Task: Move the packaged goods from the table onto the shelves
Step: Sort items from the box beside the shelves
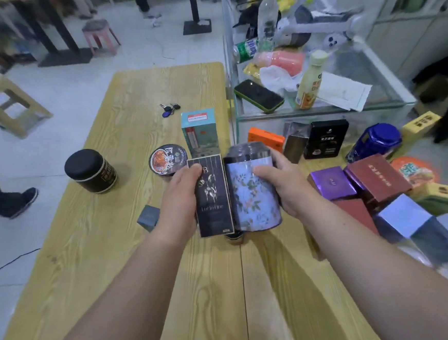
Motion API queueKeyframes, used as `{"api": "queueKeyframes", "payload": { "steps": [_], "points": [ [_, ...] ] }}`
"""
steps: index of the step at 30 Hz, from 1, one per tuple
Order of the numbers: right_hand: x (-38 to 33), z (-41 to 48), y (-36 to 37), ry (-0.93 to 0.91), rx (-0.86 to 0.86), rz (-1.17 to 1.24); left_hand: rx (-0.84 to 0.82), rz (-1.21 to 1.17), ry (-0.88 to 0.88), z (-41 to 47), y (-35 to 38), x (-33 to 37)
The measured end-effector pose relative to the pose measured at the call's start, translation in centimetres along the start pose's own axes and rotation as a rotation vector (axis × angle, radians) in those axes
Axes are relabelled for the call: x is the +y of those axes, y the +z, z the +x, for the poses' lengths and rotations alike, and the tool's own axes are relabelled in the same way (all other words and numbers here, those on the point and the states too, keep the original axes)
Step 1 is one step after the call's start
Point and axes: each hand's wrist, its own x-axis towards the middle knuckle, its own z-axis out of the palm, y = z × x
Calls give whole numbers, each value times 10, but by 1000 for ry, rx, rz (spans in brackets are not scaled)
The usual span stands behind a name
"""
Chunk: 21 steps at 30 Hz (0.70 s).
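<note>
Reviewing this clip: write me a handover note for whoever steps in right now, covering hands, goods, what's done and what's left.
Left hand grips a dark box. Right hand grips a floral tin. They are held side by side above the table.
On the table: black jar, noodle cup, teal box, small grey box. To the right lie a purple box, a red box and others.
Done: cannot tell, since no stocked shelf shows.
Left: shelve both held items, then the rest.
</note>
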Motion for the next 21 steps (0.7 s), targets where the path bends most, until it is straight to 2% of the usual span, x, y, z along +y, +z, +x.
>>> {"api": "queueKeyframes", "payload": {
  "steps": [4,13,21],
  "points": [
    [7,-34,1,50,-62,59,1,41,20,-31,-2,-15],
    [20,-91,6,173,-39,73,130,-49,-76,-85,-7,-44],
    [47,-128,75,202,-119,31,154,-63,-74,-140,-78,-44]
  ]
}}
